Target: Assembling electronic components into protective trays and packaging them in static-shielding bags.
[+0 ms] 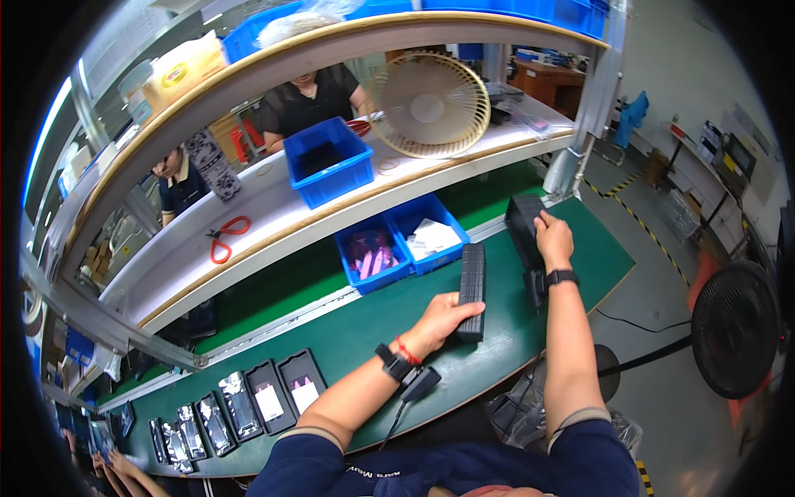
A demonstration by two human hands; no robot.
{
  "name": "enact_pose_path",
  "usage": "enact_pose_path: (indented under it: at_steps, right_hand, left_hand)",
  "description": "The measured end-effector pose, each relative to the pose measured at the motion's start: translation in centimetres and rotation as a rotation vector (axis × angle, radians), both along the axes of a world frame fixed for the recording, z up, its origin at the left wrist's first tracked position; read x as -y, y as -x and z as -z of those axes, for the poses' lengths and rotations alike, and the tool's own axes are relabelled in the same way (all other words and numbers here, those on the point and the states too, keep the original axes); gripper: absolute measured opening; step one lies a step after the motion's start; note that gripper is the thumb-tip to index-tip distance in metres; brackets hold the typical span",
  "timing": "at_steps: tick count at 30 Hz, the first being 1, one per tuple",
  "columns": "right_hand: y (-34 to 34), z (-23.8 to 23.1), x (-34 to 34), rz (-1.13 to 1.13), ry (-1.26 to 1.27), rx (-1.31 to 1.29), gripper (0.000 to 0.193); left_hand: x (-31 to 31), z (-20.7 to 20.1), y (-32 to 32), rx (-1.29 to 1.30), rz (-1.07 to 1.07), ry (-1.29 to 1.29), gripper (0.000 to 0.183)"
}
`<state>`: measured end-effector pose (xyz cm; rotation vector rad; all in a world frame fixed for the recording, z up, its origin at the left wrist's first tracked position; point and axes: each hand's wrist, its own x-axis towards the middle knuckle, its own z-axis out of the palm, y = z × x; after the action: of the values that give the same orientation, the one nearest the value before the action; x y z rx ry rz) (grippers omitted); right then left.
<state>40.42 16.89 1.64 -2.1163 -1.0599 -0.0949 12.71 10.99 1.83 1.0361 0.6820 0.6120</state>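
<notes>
My left hand (440,323) grips a stack of narrow black trays (472,282) by its near end, thumb across the top. The ridged edges of the stack face up, and it is over the green tabletop. At the right end of the bench, my right hand (556,242) is closed on a black tray-like piece (522,222); whether that is one tray or several I cannot tell. To the left of my left arm lies a row of black trays. Two hold white cards, one of them this tray (303,383); others hold shiny wrapped items (239,404).
Two blue bins stand behind the stack: one with pink pieces (370,255), one with white pieces (432,237). The shelf above carries red-handled scissors (228,238), a blue crate (330,161) and a round fan cover (429,106). People sit beyond. A black fan (737,330) stands right.
</notes>
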Motion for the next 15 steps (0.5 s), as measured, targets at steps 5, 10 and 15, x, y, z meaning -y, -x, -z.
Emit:
enact_pose_path:
  at_steps: [5, 10, 15]
  right_hand:
    - [1.2, -1.0, -2.3, 0.072, -0.208, 0.541, 0.028]
    - [17.4, -2.6, 7.9, -0.843, -0.335, -0.613, 0.02]
    - [23.6, -0.9, 13.0, -0.768, -0.4, -0.747, 0.024]
  left_hand:
    - [4.6, -0.4, 6.2, 0.193, -0.213, 0.026, 0.02]
    - [7.4, 1.6, 8.9, 0.045, -0.455, -0.324, 0.027]
    - [7.9, 1.1, 8.0, -0.197, -0.532, -0.784, 0.024]
